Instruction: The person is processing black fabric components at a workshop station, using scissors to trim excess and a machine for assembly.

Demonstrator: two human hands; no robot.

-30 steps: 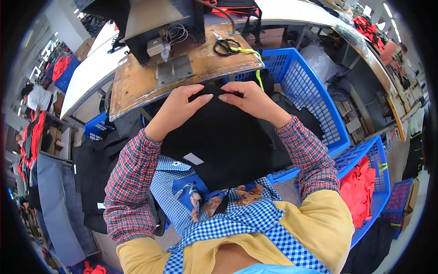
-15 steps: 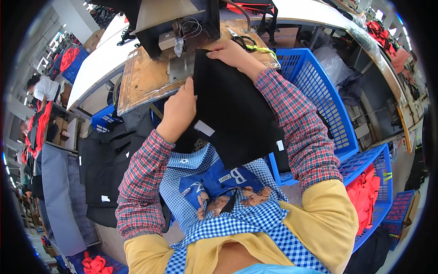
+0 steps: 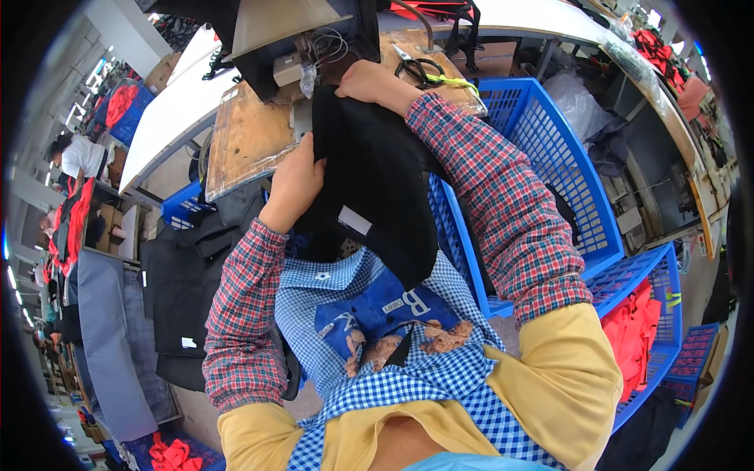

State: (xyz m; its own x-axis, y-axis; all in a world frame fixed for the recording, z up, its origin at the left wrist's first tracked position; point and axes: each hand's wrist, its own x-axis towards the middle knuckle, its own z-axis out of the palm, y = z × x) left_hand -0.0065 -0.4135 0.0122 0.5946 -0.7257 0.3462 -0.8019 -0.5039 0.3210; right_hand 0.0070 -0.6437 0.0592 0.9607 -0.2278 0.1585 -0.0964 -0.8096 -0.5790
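Observation:
A piece of black fabric (image 3: pixel 373 177) with a white label hangs between my hands, its lower end over my checked apron (image 3: pixel 463 353). My left hand (image 3: pixel 295 185) pinches its left edge. With my right hand (image 3: pixel 377 84) I grip its top edge, close to the machine head (image 3: pixel 290 35). The cloth's upper corner lies just in front of the machine's metal plate (image 3: pixel 301 118), hiding part of it. Scissors (image 3: pixel 420 69) with black handles lie on the wooden board, right of my right hand.
The worn wooden board (image 3: pixel 251 137) carries the machine. A blue basket (image 3: pixel 585 184) stands to the right, with another blue basket (image 3: pixel 667 314) holding red cloth nearer. Black fabric pieces (image 3: pixel 184 290) hang at the left, beside a grey cloth (image 3: pixel 110 337). Farther left, a person (image 3: pixel 82 153) bends over.
Both hands have shifted slightly left with the black fabric. Its right-hand part has swung in and folded, so the second white label no longer shows.

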